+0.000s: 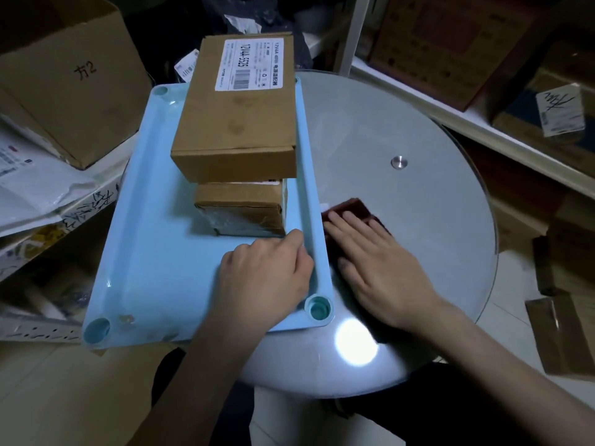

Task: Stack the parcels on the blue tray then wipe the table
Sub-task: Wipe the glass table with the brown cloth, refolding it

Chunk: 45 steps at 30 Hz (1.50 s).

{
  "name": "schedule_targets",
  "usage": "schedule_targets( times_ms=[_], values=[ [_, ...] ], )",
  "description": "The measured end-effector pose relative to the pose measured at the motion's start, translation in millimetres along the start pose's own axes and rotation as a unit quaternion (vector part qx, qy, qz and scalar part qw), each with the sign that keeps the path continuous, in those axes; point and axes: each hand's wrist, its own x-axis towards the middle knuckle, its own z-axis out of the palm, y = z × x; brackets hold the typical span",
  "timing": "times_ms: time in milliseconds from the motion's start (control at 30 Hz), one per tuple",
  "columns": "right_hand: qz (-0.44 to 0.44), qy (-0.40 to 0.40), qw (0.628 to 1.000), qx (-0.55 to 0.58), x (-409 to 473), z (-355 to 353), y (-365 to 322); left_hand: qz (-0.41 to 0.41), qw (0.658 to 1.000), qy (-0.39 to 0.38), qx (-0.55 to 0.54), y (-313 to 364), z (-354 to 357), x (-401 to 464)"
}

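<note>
A light blue tray (154, 239) lies on the left part of the round glass table (402, 130), overhanging its left edge. Two brown cardboard parcels are stacked on the tray: a long one with a white label (238, 104) on top of a smaller taped one (241, 207). My left hand (267, 275) rests on the tray's right rim, fingers curled over it. To the right of the tray, my right hand (380, 265) lies flat, pressing a dark red cloth (351, 209) onto the glass.
A large cardboard box (64, 78) and papers sit on a shelf to the left. White shelving with more boxes (450, 49) runs along the right. Flat cardboard pieces (560, 326) lie on the floor at the right. A metal stud (399, 162) marks the table's middle.
</note>
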Motion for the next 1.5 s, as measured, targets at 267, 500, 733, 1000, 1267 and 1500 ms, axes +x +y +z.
schedule_targets(
  times_ms=[267, 500, 733, 1000, 1267, 1500],
  values=[
    [0.215, 0.064, 0.974, 0.012, 45.1, -31.3, 116.4, 0.03, 0.998, 0.05, -0.006, -6.2, 6.8, 1.4],
    [0.01, 0.047, 0.999, 0.007, 97.8, -0.7, 3.7, 0.023, 0.998, 0.062, 0.001, -7.0, 10.0, 2.5],
    [0.166, 0.064, 0.984, 0.02, 73.5, -31.6, 130.4, 0.015, 0.998, 0.065, -0.005, -9.0, 12.4, 3.4],
    [0.047, 0.072, 0.996, -0.001, 164.7, -13.7, 39.1, 0.014, 0.998, 0.067, -0.016, -7.9, 12.9, 3.7],
    [0.157, 0.07, 0.985, 0.025, 96.3, -34.7, 132.1, 0.015, 0.998, 0.051, -0.015, -9.0, 11.8, 3.9],
    [0.171, 0.084, 0.982, -0.014, 201.9, -24.8, 85.7, 0.013, 0.998, 0.055, -0.022, -9.6, 14.9, 2.5]
  ],
)
